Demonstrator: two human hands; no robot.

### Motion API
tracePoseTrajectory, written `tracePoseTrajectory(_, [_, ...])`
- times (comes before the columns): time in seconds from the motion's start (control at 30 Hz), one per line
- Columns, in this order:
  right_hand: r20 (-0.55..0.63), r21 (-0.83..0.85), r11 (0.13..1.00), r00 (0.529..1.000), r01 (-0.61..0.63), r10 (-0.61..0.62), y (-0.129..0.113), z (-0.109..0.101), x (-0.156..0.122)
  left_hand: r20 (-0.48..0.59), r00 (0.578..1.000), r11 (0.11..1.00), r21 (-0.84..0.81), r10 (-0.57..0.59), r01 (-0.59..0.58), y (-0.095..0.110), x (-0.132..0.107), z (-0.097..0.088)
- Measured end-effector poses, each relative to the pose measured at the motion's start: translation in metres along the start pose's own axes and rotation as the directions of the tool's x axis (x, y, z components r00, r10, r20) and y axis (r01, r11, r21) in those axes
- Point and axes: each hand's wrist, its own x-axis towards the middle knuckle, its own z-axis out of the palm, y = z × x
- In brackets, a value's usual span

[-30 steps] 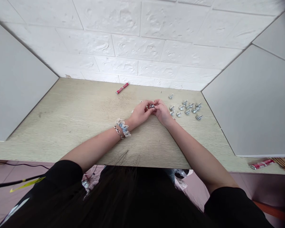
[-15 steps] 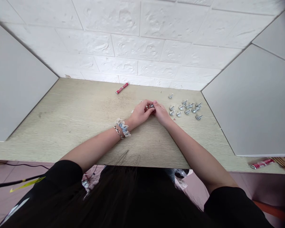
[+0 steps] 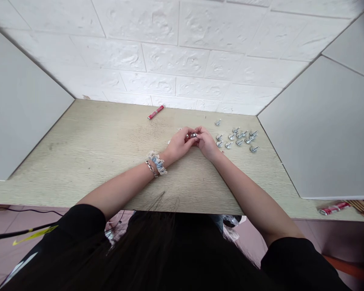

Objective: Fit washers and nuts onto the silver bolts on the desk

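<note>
My left hand (image 3: pixel 179 144) is closed, its thumb and fingers pinching a small shiny metal piece (image 3: pixel 193 135), perhaps a bolt or nut. Against the other side of that piece, my right hand (image 3: pixel 208 144) has its thumb and fingertips pressed together. Fingers cover much of the piece, so its full shape is hidden. Several silver bolts (image 3: pixel 228 145) with wide round bases stand or lie to the right of my right hand. Bits of small pale or metallic parts peek out from behind my left hand, too covered to name.
A red tube (image 3: pixel 155 112) lies at the back of the wooden table (image 3: pixel 87 141), near the white brick-patterned wall (image 3: pixel 157 60). Pale panels close in the left and right sides. Another red tube (image 3: pixel 333 208) and brown sticks (image 3: pixel 362 208) lie at the front right edge.
My right thumb and fingers have shifted their grip on the small metal piece, and more of it shows. My left hand stays in place.
</note>
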Motion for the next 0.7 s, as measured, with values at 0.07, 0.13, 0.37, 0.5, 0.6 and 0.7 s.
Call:
tracePoseTrajectory(0.07, [-0.012, -0.001, 1.000, 1.000, 0.007, -0.007, 0.001, 0.000, 0.001, -0.004, 1.000, 1.000, -0.019, -0.003, 0.002, 0.001, 0.000, -0.001])
tracePoseTrajectory(0.13, [-0.034, -0.016, 1.000, 0.999, 0.017, -0.018, 0.005, 0.000, 0.002, -0.006, 1.000, 0.999, -0.043, 0.001, -0.001, 0.003, -0.001, -0.002])
tracePoseTrajectory(0.37, [-0.022, -0.071, 0.997, 0.999, 0.023, -0.025, 0.019, -0.006, 0.010, -0.004, 1.000, 0.998, -0.053, 0.021, -0.021, 0.003, -0.001, -0.001])
tracePoseTrajectory(0.5, [0.001, -0.093, 0.996, 1.000, 0.018, -0.018, 0.019, -0.010, 0.010, 0.011, 1.000, 0.998, -0.054, 0.020, -0.019, 0.003, 0.000, -0.002])
tracePoseTrajectory(0.6, [0.024, -0.076, 0.997, 1.000, 0.009, -0.007, 0.016, -0.009, 0.009, 0.010, 1.000, 0.999, -0.037, 0.011, -0.011, 0.005, 0.000, -0.003])
tracePoseTrajectory(0.7, [0.029, -0.057, 0.998, 1.000, 0.006, -0.005, 0.012, -0.006, 0.007, 0.001, 1.000, 1.000, -0.020, -0.001, 0.001, 0.006, 0.000, -0.004])
